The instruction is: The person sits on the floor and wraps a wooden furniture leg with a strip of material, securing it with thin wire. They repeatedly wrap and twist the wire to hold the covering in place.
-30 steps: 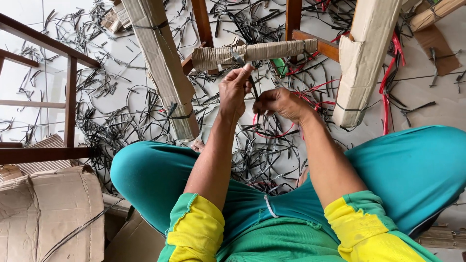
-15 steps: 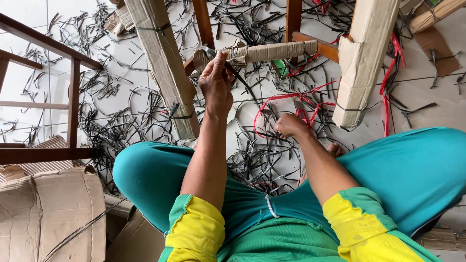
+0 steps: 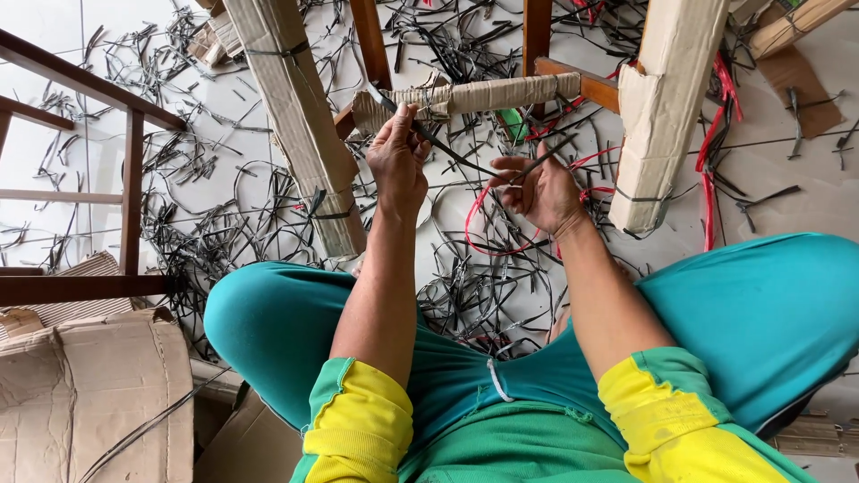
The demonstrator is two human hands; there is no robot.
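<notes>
- Left hand [image 3: 398,161] pinches a black strap [image 3: 456,156] just below the cardboard-wrapped rail [image 3: 483,94]
- Right hand [image 3: 541,192] grips the strap's other end, fingers closed around it
- The strap stretches taut between both hands
- Red strap [image 3: 488,219] loops on the floor [image 3: 805,179] under the right hand

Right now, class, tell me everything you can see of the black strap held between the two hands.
The black strap is a thin, flat, flexible band, plastic by its look. It runs slanting from the left hand, which pinches it close under the cardboard-wrapped rail, down to the right hand, whose fingers grip its other part. It stretches fairly straight between them above the littered floor; one end pokes up past the left hand.
</notes>
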